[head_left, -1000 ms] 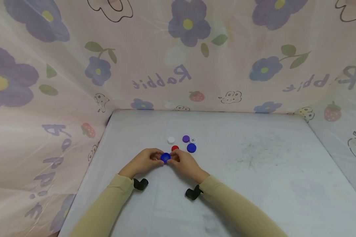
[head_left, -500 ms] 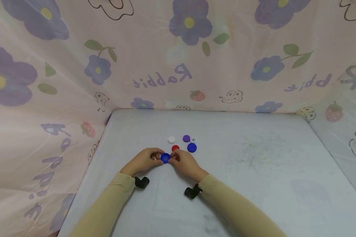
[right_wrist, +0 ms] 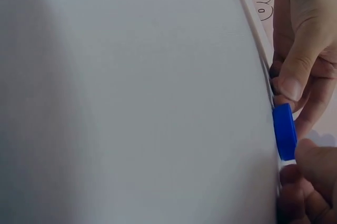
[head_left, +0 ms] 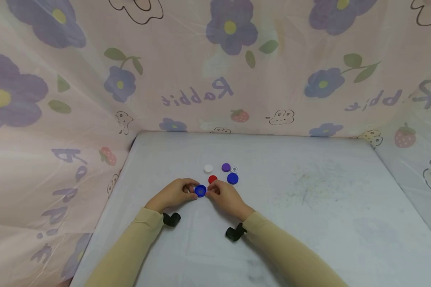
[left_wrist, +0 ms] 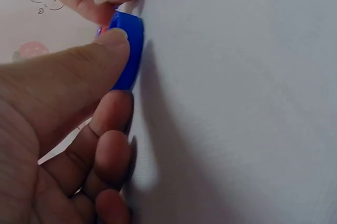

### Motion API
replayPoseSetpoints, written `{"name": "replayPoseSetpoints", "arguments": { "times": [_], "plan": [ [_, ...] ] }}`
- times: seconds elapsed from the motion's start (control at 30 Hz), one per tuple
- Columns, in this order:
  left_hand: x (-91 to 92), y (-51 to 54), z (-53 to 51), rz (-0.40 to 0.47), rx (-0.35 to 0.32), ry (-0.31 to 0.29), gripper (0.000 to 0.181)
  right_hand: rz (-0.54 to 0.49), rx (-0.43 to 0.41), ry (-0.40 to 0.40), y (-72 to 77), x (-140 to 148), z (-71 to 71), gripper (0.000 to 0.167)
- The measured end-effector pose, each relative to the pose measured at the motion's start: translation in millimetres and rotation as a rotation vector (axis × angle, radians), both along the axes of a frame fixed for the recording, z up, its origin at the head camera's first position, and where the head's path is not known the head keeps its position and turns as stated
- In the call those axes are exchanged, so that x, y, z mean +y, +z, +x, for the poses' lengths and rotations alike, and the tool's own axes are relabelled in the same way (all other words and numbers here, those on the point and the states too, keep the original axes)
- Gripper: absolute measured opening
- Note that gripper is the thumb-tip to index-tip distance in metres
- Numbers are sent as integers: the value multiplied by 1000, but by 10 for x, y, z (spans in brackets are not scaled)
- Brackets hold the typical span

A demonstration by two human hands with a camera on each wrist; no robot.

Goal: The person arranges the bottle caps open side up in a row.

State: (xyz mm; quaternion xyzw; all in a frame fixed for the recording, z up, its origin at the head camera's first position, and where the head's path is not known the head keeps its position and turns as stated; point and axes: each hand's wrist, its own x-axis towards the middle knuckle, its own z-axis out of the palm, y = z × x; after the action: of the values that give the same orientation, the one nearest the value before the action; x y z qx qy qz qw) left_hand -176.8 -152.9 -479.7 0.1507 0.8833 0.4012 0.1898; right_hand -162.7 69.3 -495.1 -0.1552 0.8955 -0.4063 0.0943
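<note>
1. As I see it, the blue cap (head_left: 200, 191) is low at the table (head_left: 291, 239), just beside the red disc (head_left: 212, 179); contact with the table cannot be told.
2. Its hollow face points up, its round rim roughly level.
3. Left hand (head_left: 172, 194), angled inward: thumb and finger clamped on the cap's left rim.
4. Right hand (head_left: 228, 199), slanting in opposite: fingers bent at the right rim; whether gripping, I cannot tell.

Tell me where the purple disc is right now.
In the head view, the purple disc lies on the table just left of the patterned white disc, beyond the untouched blue disc, with the plain white disc off to its left.
</note>
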Motion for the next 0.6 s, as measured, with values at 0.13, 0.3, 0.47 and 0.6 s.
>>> {"name": "replayPoseSetpoints", "arguments": {
  "times": [0.13,0.3,0.47,0.6],
  "plan": [
    [4,17,6,8,-3,20,43,-19,-14,-10,-1,61,13,19],
    [64,37,-2,6,15,78,46,-38,-17,-16,-22,164,4,20],
    [164,81,-7,9,38,130,45,-32,-16,-37,-30,281,-15,21],
    [231,74,-23,20,48,149,44,-33,5,-58,-9,324,-35,23]
  ]
}}
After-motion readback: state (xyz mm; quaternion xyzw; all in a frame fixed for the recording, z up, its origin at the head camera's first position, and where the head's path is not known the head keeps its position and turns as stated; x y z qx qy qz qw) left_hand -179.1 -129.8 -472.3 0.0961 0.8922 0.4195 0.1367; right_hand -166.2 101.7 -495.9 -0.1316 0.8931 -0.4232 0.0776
